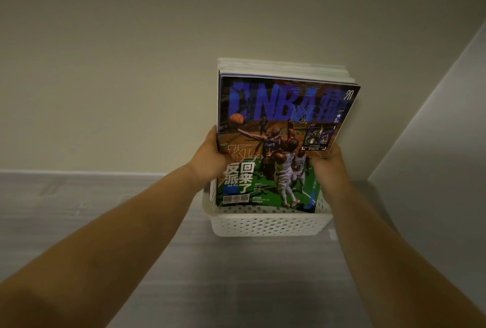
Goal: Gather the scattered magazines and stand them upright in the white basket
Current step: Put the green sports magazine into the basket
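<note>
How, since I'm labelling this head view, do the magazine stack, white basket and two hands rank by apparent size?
1. magazine stack
2. white basket, partly hidden by the stack
3. left hand and right hand: alike, so unranked; each grips a side of the stack.

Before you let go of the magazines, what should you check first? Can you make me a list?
1. Magazines standing upright: ok.
2. Their bottom edges inside the white basket: ok.
3. Left hand gripping the stack's side: ok.
4. Right hand gripping the other side: ok.
5. Stack resting on the basket's bottom: cannot tell.
6. Stack would stand without hands: cannot tell.
</note>
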